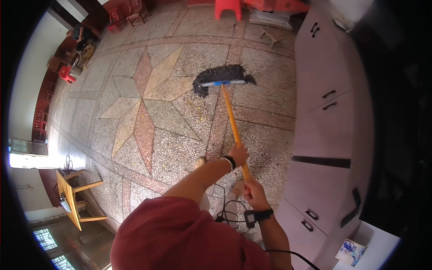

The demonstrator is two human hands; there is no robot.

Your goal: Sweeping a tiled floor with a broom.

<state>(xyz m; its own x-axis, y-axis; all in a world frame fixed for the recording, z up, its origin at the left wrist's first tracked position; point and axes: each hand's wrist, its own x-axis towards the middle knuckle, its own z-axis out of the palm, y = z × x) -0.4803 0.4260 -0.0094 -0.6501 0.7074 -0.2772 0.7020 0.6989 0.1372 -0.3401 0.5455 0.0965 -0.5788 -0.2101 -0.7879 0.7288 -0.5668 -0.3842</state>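
Observation:
My left hand (239,154) is closed around the orange-yellow handle (231,113) of a flat mop, partway down the shaft. Nearer my body, my right hand (253,192) grips the same handle close to its upper end. The dark grey string mop head (221,72) lies on the speckled terrazzo floor (182,116), ahead of me, to the right of an inlaid star pattern. A blue and silver frame (221,82) joins the head to the handle. Small yellow bits are scattered on the floor between the star and the handle. A dark band is on each wrist.
Pale cabinets (320,131) with dark handles line the right side. A low wooden stool (271,36) and a red plastic stool (228,9) stand ahead. At left is a wooden table (69,195). Someone (81,35) sits at the far left beside another red stool (67,74).

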